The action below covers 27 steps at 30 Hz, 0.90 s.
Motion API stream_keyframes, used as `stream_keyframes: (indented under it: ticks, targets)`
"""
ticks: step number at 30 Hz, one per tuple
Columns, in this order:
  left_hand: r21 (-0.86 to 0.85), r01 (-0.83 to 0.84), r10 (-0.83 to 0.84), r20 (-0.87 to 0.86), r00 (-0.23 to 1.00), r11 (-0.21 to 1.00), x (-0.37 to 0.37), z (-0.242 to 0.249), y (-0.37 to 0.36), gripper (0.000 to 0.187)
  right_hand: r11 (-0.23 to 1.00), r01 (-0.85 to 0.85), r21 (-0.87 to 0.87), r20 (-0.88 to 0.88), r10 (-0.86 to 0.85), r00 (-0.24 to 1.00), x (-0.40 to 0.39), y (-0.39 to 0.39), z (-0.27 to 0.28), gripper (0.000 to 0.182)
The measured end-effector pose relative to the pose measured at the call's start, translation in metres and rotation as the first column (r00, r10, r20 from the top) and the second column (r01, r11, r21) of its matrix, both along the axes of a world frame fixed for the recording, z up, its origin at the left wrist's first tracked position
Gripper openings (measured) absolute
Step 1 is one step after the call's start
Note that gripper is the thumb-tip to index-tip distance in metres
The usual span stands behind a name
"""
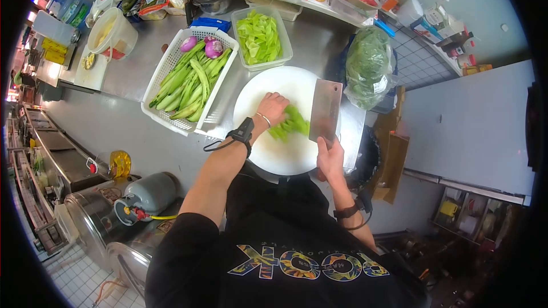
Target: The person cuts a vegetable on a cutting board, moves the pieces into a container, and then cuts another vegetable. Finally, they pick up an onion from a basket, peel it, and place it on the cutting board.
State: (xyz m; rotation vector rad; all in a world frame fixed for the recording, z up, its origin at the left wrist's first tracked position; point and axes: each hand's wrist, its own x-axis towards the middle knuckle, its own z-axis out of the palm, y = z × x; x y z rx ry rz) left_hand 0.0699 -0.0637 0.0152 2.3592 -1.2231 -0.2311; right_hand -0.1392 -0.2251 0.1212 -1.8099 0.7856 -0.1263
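My right hand point(330, 158) grips the handle of a cleaver point(326, 111), its broad blade pointing away from me over the right side of a round white cutting board point(257, 154). On the board, green vegetable slices point(292, 124) lie in a loose pile, partly blurred. My left hand point(273, 108) is curled against the pile's upper left edge, fingers closed on some of the slices; the fingertips are partly hidden. Just beyond the board stands a clear plastic container point(289, 57) filled with similar light green slices point(260, 37).
Left of the board, a white basket point(149, 94) holds long green vegetables point(185, 91) and purple onions point(213, 49). A bagged green vegetable point(370, 65) sits at the right. Farther left are a white bucket point(123, 37) and a grey gas cylinder point(154, 191) below the counter.
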Motion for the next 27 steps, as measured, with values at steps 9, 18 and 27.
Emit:
stream_keyframes:
  ticks: [9,18,27]
  targets:
    - [-0.366,-0.485,0.540,0.061,0.839,0.795,-0.021,0.040,0.128,0.040,0.902,-0.425,-0.072,-0.189,0.406,0.894,0.017,0.058,-0.040,0.033]
    - [-0.224,-0.323,0.337,0.023,0.941,0.919,-0.085,-0.005,0.112,0.036,0.793,-0.575,-0.202,-0.356,0.488,0.797,0.023,0.052,-0.058,0.029]
    - [-0.313,-0.054,0.081,0.076,0.994,0.948,-0.096,-0.002,0.073,0.030,0.740,-0.623,-0.251,-0.376,0.519,0.768,0.021,0.035,-0.057,0.024]
